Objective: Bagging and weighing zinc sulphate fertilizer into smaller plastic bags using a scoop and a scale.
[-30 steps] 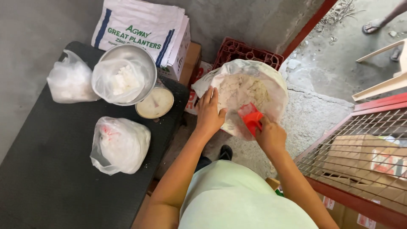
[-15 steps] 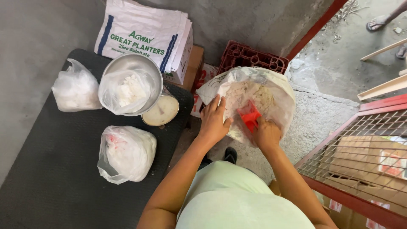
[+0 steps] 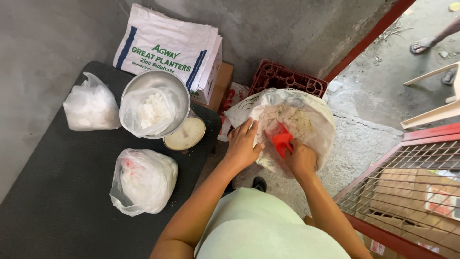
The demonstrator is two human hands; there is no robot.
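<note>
Both hands at the open white sack (image 3: 306,120) of pale powder, my left hand (image 3: 243,146) gripping its near rim, right hand (image 3: 301,160) clamped on a red scoop (image 3: 281,140) inside; black mat table (image 3: 57,201) left, crowded with tied bags (image 3: 143,180) and a steel bowl (image 3: 154,103); concrete wall behind, wire grate (image 3: 412,182) close right, bare floor (image 3: 369,96) beyond.

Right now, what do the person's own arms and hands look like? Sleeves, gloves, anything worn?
Both arms are bare from the hands up to where they leave the picture: no sleeves reach the forearms. The left hand and the right hand wear no gloves, and no rings, watch or bracelets show. The only clothing in view is a pale green top over the body below the arms.
</note>
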